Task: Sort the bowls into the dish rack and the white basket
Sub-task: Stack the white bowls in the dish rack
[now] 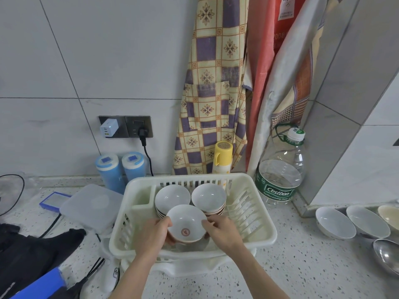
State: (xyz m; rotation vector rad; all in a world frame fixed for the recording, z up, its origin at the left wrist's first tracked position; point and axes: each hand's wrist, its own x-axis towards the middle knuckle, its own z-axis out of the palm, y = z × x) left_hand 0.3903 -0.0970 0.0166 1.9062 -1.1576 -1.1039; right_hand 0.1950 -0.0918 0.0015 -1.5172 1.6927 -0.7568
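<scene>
"Cestbon" on the water bottle's (pixel 280 169) green label (pixel 277 192)

Inside the white basket (pixel 254 234): two bowl stacks (pixel 172 196) and one held bowl (pixel 186 223). Right of it: three white bowls (pixel 333 222), one water bottle (pixel 280 169).
</scene>
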